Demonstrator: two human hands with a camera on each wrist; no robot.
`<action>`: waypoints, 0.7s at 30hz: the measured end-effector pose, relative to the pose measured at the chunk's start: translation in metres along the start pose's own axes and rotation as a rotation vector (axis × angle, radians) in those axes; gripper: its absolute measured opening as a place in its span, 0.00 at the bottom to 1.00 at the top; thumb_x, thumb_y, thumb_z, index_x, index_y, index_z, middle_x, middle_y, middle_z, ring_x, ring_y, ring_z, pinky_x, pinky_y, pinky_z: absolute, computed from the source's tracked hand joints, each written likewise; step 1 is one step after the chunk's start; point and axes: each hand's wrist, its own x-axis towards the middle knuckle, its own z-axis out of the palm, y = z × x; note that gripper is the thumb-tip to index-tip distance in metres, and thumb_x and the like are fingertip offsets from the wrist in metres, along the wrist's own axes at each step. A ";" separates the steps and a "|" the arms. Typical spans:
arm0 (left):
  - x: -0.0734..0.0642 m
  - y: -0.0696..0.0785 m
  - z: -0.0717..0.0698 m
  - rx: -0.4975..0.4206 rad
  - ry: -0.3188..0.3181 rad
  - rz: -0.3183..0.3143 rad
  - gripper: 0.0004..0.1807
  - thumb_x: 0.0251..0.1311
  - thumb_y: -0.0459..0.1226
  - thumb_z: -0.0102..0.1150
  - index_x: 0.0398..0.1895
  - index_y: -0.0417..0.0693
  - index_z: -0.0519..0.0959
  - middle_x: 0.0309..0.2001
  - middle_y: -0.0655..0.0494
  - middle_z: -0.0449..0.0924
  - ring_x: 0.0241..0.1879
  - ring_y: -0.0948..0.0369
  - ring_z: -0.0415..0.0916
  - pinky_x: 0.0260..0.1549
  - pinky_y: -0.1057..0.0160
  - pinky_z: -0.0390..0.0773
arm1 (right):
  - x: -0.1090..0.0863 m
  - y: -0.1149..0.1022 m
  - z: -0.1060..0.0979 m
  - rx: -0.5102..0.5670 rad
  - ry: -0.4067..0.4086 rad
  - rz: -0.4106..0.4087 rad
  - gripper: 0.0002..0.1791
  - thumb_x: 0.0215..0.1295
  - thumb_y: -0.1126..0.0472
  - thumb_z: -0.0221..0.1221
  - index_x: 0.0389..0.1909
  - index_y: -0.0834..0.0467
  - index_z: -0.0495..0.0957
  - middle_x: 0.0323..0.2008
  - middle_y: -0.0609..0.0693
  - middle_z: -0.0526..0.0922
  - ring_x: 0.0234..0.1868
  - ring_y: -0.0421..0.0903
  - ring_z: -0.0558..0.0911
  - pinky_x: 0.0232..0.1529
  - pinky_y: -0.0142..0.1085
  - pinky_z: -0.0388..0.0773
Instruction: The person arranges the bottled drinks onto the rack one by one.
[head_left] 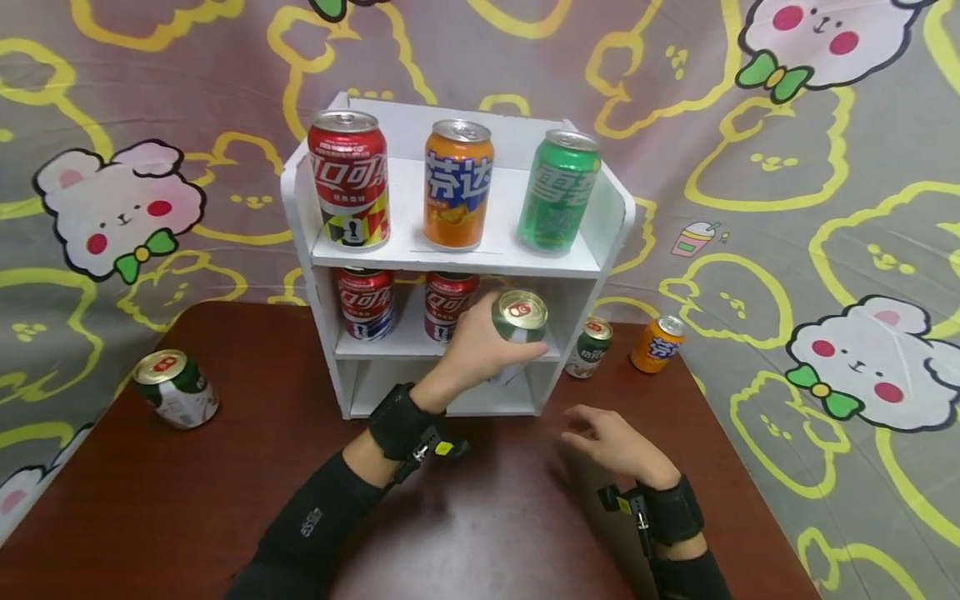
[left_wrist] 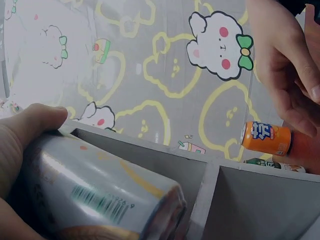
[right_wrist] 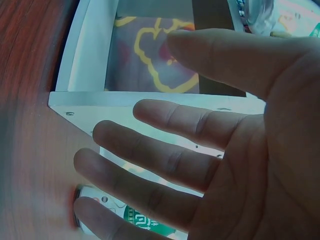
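Note:
My left hand [head_left: 478,346] grips a green-and-white can with a gold top [head_left: 521,312] at the right end of the middle shelf. In the left wrist view this can [left_wrist: 100,192] lies tilted in the hand, its barcode showing, close to the shelf boards. Two red cola cans stand on that shelf: one at the left [head_left: 365,304], the other [head_left: 448,300] partly behind my fingers. Low over the table, right of the rack, hovers my right hand [head_left: 621,446], empty, its fingers spread apart in the right wrist view.
On the white rack's top shelf [head_left: 397,242] stand a red cola can [head_left: 349,179], an orange soda can [head_left: 458,183] and a green can [head_left: 558,192]. A green-and-white can [head_left: 588,348] and an orange can [head_left: 657,343] stand right of the rack; another green-and-white can [head_left: 177,389] stands left.

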 end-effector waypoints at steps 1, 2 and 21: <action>0.003 -0.001 0.002 0.003 0.012 0.007 0.40 0.37 0.43 0.78 0.56 0.43 0.69 0.44 0.53 0.77 0.41 0.59 0.76 0.38 0.64 0.77 | 0.000 0.001 0.000 0.000 -0.002 -0.002 0.24 0.67 0.51 0.57 0.56 0.64 0.73 0.48 0.56 0.79 0.44 0.47 0.79 0.40 0.39 0.78; 0.006 -0.002 0.005 0.006 0.023 0.010 0.41 0.37 0.43 0.78 0.57 0.43 0.68 0.45 0.53 0.76 0.42 0.60 0.76 0.38 0.64 0.77 | 0.000 0.001 0.001 0.001 -0.004 -0.005 0.24 0.67 0.51 0.57 0.56 0.64 0.73 0.47 0.56 0.80 0.44 0.47 0.79 0.40 0.39 0.78; 0.047 -0.014 0.030 0.008 0.171 -0.042 0.53 0.36 0.44 0.79 0.68 0.47 0.59 0.59 0.53 0.70 0.56 0.59 0.69 0.56 0.66 0.66 | 0.002 0.005 0.002 0.039 -0.027 -0.005 0.24 0.68 0.52 0.56 0.57 0.65 0.71 0.48 0.58 0.79 0.46 0.50 0.79 0.40 0.39 0.79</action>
